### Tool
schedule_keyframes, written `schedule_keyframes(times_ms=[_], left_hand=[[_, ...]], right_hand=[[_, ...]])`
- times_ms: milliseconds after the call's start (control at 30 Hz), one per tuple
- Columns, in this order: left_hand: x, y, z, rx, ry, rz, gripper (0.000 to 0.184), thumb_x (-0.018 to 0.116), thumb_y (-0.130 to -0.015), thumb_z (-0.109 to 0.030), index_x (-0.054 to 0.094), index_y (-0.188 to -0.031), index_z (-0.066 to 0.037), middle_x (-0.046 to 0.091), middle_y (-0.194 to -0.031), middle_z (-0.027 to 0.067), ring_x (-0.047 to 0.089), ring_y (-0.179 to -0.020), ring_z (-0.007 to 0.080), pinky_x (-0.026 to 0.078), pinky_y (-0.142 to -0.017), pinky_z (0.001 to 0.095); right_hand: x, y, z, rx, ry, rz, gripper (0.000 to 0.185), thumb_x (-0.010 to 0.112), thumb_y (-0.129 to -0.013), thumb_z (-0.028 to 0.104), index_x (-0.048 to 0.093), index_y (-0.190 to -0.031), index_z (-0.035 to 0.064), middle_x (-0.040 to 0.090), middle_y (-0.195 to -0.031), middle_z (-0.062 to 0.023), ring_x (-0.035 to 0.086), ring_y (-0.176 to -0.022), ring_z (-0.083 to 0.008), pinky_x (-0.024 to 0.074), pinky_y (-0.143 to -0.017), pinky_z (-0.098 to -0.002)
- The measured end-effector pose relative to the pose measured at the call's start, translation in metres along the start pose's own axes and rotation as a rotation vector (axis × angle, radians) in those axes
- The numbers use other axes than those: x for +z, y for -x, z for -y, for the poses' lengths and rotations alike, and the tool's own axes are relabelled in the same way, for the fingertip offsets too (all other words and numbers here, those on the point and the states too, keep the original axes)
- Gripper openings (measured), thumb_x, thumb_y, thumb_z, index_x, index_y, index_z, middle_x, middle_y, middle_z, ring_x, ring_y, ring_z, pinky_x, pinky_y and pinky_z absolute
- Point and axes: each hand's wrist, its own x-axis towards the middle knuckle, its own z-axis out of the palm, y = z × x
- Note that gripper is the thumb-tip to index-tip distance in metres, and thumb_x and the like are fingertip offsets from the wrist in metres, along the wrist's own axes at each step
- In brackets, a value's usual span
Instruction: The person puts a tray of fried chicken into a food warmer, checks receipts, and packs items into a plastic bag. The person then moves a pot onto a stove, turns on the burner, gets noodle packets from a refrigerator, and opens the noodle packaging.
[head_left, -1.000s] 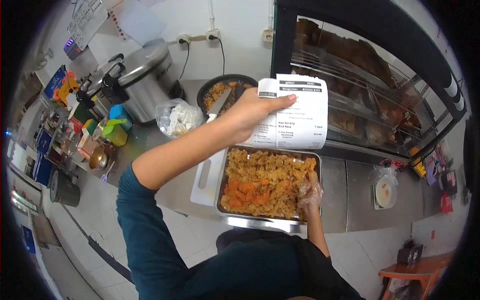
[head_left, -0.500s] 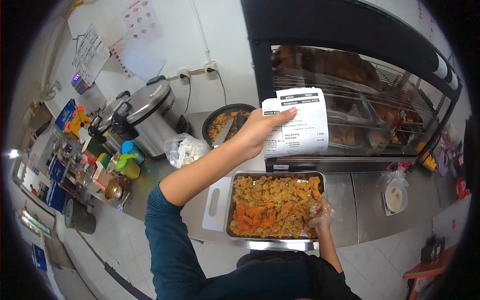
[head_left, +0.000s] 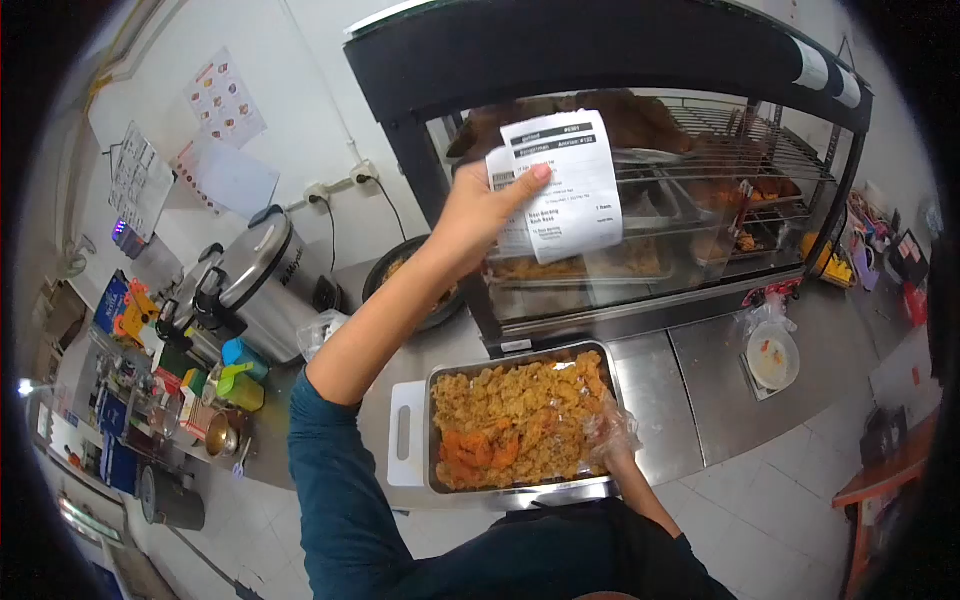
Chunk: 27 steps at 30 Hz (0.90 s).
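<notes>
My left hand [head_left: 487, 205] is raised in front of the glass display case and pinches printed paper receipts [head_left: 577, 190], its thumb across their front. Below it, a metal tray [head_left: 432, 440] full of fried, battered pieces [head_left: 510, 400] stands on the counter, with an orange-coated portion [head_left: 478, 448] at its lower left. In a clear plastic glove, my right hand [head_left: 610, 437] rests at the tray's right edge against the pieces. Its fingers are blurred by the plastic, and what they hold, if anything, is hidden. A white cutting board [head_left: 405, 435] sticks out beneath the tray's left side.
Behind the tray stands the display case [head_left: 600, 320] with racks of food. A pan [head_left: 440, 310] is partly behind my left forearm. Steel cookers [head_left: 275, 290], a green cup [head_left: 240, 390] and a metal bowl [head_left: 221, 436] are at left. A white bowl [head_left: 773, 357] sits at right.
The view has turned toward the display case, which now fills more of the frame. My left hand still holds the receipts up, and my right hand stays at the tray's right side.
</notes>
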Motion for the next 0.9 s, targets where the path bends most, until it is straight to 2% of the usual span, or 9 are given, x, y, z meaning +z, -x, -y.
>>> schedule_keyframes(times_ms=[100, 267, 467, 567, 600, 700, 733, 767, 900], left_hand=[[-0.002, -0.033, -0.012, 0.356, -0.122, -0.045, 0.033, 0.064, -0.068, -0.007, 0.051, -0.097, 0.002, 0.058, -0.085, 0.0112, 0.056, -0.074, 0.0129, 0.046, -0.064, 0.0238], [-0.010, -0.085, -0.057, 0.866, -0.222, -0.230, 0.057, 0.062, -0.067, 0.000, 0.027, -0.112, 0.000, 0.051, -0.097, 0.0184, 0.055, -0.084, 0.0226, 0.047, -0.071, 0.0279], [-0.019, -0.116, -0.082, 0.913, -0.845, -0.470, 0.036, 0.063, -0.066, -0.005, 0.052, -0.100, -0.006, 0.040, -0.107, 0.0130, 0.053, -0.087, 0.0233, 0.049, -0.073, 0.0295], [-0.021, -0.119, -0.085, 0.882, -0.923, -0.466, 0.033, 0.062, -0.067, -0.007, 0.057, -0.098, -0.013, 0.040, -0.105, 0.0117, 0.052, -0.085, 0.0230, 0.049, -0.074, 0.0303], [-0.023, -0.120, -0.087, 0.922, -1.030, -0.460, 0.035, 0.061, -0.067, -0.005, 0.054, -0.101, -0.009, 0.041, -0.107, 0.0116, 0.052, -0.087, 0.0230, 0.048, -0.073, 0.0292], [-0.026, -0.119, -0.090, 0.811, -0.716, -0.346, 0.037, 0.061, -0.066, -0.002, 0.053, -0.102, -0.003, 0.043, -0.106, 0.0143, 0.050, -0.089, 0.0229, 0.048, -0.071, 0.0281], [-0.021, -0.108, -0.095, 0.655, -0.366, -0.226, 0.042, 0.059, -0.066, 0.002, 0.047, -0.106, 0.003, 0.045, -0.104, 0.0173, 0.049, -0.091, 0.0229, 0.047, -0.068, 0.0276], [-0.023, -0.107, -0.095, 0.666, -0.255, -0.218, 0.041, 0.058, -0.067, 0.003, 0.046, -0.106, 0.003, 0.046, -0.101, 0.0167, 0.050, -0.089, 0.0224, 0.047, -0.068, 0.0275], [-0.038, -0.094, -0.098, 0.614, 0.123, -0.176, 0.040, 0.051, -0.068, 0.010, 0.039, -0.106, 0.002, 0.047, -0.096, 0.0170, 0.052, -0.084, 0.0209, 0.049, -0.070, 0.0275]], right_hand=[[-0.009, -0.010, -0.014, -0.025, -0.022, 0.004, 0.028, 0.050, -0.079, 0.034, 0.042, -0.061, 0.0132, 0.040, -0.051, 0.0020, 0.040, -0.044, -0.0082, 0.0329, -0.040, -0.0209], [-0.006, -0.016, -0.006, -0.112, 0.056, 0.026, 0.030, 0.050, -0.079, 0.034, 0.043, -0.061, 0.0113, 0.041, -0.050, 0.0005, 0.041, -0.042, -0.0093, 0.0339, -0.039, -0.0212], [0.000, -0.009, 0.025, 0.035, -0.060, 0.088, 0.025, 0.049, -0.079, 0.032, 0.044, -0.065, 0.0112, 0.042, -0.051, 0.0006, 0.043, -0.042, -0.0099, 0.0376, -0.040, -0.0216], [-0.014, -0.027, 0.000, 0.018, -0.087, 0.047, 0.022, 0.048, -0.080, 0.029, 0.045, -0.066, 0.0117, 0.043, -0.052, 0.0011, 0.044, -0.044, -0.0094, 0.0376, -0.040, -0.0213], [-0.014, -0.029, 0.003, 0.054, -0.084, 0.025, 0.022, 0.048, -0.080, 0.029, 0.045, -0.067, 0.0119, 0.043, -0.053, 0.0012, 0.044, -0.044, -0.0091, 0.0372, -0.040, -0.0212], [-0.011, -0.020, 0.018, 0.179, -0.119, -0.018, 0.020, 0.047, -0.080, 0.028, 0.045, -0.068, 0.0122, 0.044, -0.055, 0.0015, 0.044, -0.045, -0.0087, 0.0363, -0.040, -0.0207], [-0.003, -0.009, 0.037, 0.220, -0.163, -0.018, 0.020, 0.047, -0.080, 0.028, 0.045, -0.068, 0.0122, 0.044, -0.055, 0.0015, 0.044, -0.046, -0.0087, 0.0361, -0.040, -0.0206], [0.002, -0.005, 0.047, 0.259, -0.207, -0.015, 0.020, 0.047, -0.080, 0.028, 0.045, -0.068, 0.0121, 0.044, -0.056, 0.0015, 0.044, -0.046, -0.0086, 0.0359, -0.040, -0.0205], [-0.021, -0.040, -0.001, 0.094, -0.070, 0.042, 0.019, 0.046, -0.081, 0.027, 0.045, -0.069, 0.0118, 0.044, -0.056, 0.0012, 0.043, -0.046, -0.0091, 0.0362, -0.040, -0.0216]])
